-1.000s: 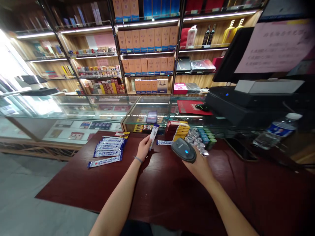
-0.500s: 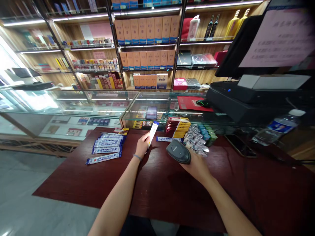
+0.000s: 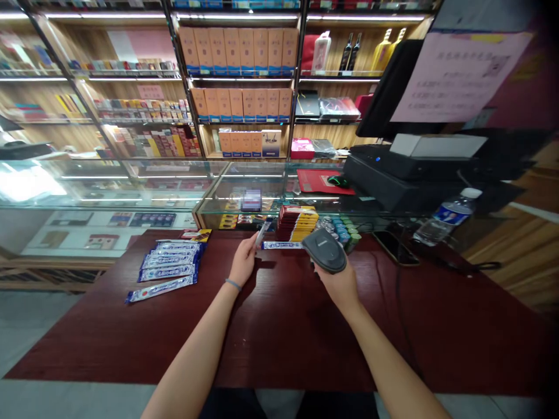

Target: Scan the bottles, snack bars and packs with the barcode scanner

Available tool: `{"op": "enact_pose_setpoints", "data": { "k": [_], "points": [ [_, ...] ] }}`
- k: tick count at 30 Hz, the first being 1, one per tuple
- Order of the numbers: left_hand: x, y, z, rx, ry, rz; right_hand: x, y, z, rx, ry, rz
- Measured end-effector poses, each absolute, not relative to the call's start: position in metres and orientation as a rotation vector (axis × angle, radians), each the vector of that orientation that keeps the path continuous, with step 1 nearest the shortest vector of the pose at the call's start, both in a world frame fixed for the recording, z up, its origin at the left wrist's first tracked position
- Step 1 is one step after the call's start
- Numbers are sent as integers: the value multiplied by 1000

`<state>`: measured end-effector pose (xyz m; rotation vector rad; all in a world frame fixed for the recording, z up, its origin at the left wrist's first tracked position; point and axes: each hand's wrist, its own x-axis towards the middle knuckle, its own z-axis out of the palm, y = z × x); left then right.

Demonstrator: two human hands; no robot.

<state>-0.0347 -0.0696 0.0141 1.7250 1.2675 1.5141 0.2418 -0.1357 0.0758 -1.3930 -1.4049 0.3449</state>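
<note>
Over red table (image 3: 283, 343) | left hand (image 3: 243, 263): packet (image 3: 262, 233) | right hand (image 3: 338, 282): scanner (image 3: 324, 250)

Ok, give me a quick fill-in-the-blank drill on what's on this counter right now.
1. The right hand holds a dark handheld ____.
2. The left hand holds a slim packet raised above the ____ tabletop.
3. A row of blue-and-white packets lies on the person's ____ side.
4. The water bottle stands at the far ____ of the counter.

Missing words: scanner; dark red; left; right
</note>
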Motion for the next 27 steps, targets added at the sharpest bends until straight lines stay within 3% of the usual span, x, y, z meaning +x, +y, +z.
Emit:
{"op": "enact_pose_setpoints", "data": {
  "k": [9, 27],
  "points": [
    [-6, -74, 6, 2700, 1241, 1004, 254, -131, 85, -1322, -1200, 305],
    [15, -34, -3, 2628, 1300, 898, 254, -131, 83, -1278, -1131, 365]
  ]
}}
